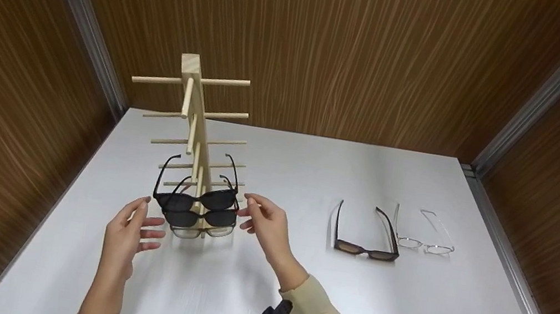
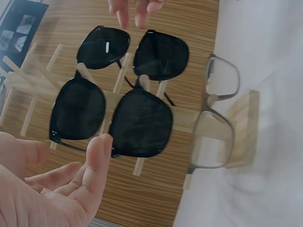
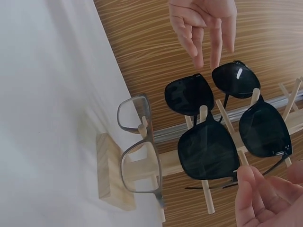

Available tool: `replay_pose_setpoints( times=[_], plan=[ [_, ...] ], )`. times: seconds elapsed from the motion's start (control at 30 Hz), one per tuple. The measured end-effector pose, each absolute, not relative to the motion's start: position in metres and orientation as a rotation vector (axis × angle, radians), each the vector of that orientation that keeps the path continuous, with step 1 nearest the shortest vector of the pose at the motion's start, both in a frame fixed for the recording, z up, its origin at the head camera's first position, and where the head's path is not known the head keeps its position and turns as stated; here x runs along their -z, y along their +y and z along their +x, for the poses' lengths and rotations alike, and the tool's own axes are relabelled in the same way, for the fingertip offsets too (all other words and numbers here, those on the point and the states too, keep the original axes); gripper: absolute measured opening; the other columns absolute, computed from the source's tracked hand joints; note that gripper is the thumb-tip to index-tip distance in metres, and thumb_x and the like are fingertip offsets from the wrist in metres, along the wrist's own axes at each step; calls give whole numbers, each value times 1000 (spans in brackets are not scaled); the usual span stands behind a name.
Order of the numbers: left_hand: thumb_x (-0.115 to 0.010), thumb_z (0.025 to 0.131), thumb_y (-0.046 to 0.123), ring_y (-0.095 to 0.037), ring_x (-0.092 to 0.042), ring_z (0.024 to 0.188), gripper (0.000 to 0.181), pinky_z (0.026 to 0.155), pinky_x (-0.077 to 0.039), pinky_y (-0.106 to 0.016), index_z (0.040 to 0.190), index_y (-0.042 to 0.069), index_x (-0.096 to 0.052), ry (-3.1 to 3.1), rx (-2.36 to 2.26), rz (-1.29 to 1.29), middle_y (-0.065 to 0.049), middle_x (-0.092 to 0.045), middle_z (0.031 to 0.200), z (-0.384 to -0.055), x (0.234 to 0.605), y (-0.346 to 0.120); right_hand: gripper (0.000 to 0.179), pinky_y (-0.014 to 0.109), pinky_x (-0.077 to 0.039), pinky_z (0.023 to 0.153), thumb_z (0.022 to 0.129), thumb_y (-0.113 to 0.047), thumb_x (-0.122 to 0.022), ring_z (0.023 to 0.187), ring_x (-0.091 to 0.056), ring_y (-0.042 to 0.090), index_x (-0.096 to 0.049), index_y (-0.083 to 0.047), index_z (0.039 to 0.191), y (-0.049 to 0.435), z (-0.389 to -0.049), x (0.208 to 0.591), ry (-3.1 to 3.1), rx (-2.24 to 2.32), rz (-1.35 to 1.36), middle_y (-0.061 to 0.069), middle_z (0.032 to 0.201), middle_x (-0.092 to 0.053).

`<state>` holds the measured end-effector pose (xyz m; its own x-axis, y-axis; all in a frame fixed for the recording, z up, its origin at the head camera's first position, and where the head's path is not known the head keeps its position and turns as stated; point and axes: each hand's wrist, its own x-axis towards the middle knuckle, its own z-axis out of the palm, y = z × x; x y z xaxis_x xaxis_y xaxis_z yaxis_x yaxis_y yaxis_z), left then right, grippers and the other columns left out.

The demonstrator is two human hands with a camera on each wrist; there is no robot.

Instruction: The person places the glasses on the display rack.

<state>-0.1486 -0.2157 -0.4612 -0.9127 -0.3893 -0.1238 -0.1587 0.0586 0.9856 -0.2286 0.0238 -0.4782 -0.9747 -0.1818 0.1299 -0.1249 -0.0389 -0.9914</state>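
Observation:
A wooden eyewear rack (image 1: 190,65) with pegs stands at the left of the table. Two pairs of black sunglasses hang on its lower pegs: an upper pair (image 1: 220,199) and a lower pair (image 1: 220,218). Beneath them hang clear-lens glasses (image 2: 234,142) with a grey frame. My left hand (image 1: 124,236) is at the left side of the sunglasses, its fingers loosely spread and one fingertip right by the frames' edge. On the opposite side, my right hand (image 1: 268,228) has relaxed fingers, with fingertips (image 3: 246,174) close to the dark lenses. Neither hand grips anything.
Brown-tinted sunglasses (image 1: 382,256) rest on the right of the white table (image 1: 279,162), temples pointing back. Beside them lie thin-framed clear glasses (image 1: 438,250). Wood-grain panels (image 1: 331,47) enclose the table at the back and both sides.

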Motion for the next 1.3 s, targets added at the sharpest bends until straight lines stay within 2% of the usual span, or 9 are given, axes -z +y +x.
replay_pose_setpoints(
  times=[0.17, 0.4, 0.6, 0.83, 1.03, 1.2, 1.3],
  plan=[
    [-41, 98, 42, -24, -67, 75, 47, 61, -55, -32, 134, 13, -47, -2125, 1944, 634, -18, -65, 101, -147, 476, -215, 30, 30, -52, 55, 96, -20, -52, 59, -64, 23, -61, 1, 116, 32, -225, 493, 2117, 2241, -262, 17, 82, -68],
    [-40, 99, 40, -23, -67, 76, 45, 62, -55, -32, 133, 11, -47, -2130, 1991, 694, -17, -65, 100, -143, 493, -214, 28, 32, -52, 58, 97, -16, -51, 66, -65, 34, -61, 2, 116, 43, -219, 507, 2076, 2217, -160, 23, 86, -67],
    [-43, 97, 44, -22, -66, 76, 52, 63, -55, -31, 130, 4, -48, -2145, 2072, 778, -15, -66, 98, -143, 508, -209, 25, 36, -53, 60, 97, -11, -49, 68, -64, 38, -61, 6, 112, 50, -207, 499, 2098, 2189, -139, 26, 85, -66],
    [-43, 95, 48, -28, -66, 82, 58, 64, -55, -35, 127, 0, -50, -2173, 2130, 870, -18, -65, 100, -145, 527, -200, 29, 44, -53, 65, 98, -16, -48, 76, -61, 48, -61, 5, 112, 58, -199, 504, 2084, 2166, -189, 29, 90, -64],
    [-43, 97, 44, -29, -66, 82, 55, 64, -55, -35, 126, -2, -50, -2207, 2174, 927, -16, -66, 96, -146, 539, -190, 30, 43, -53, 64, 99, -17, -48, 77, -59, 50, -61, 5, 113, 67, -197, 518, 2085, 2159, -178, 31, 91, -63],
    [-43, 97, 41, -25, -66, 77, 53, 62, -55, -34, 125, -3, -50, -2221, 2193, 908, -14, -67, 92, -145, 547, -182, 30, 43, -53, 64, 98, -19, -49, 75, -62, 46, -61, 4, 114, 74, -202, 543, 2069, 2150, -116, 29, 90, -64],
    [-45, 97, 40, -25, -66, 75, 51, 61, -55, -34, 123, -4, -51, -2217, 2207, 891, -13, -67, 89, -146, 552, -177, 33, 37, -53, 61, 97, -23, -50, 70, -64, 38, -61, 3, 114, 79, -205, 558, 2056, 2159, -89, 25, 89, -66]
  ],
)
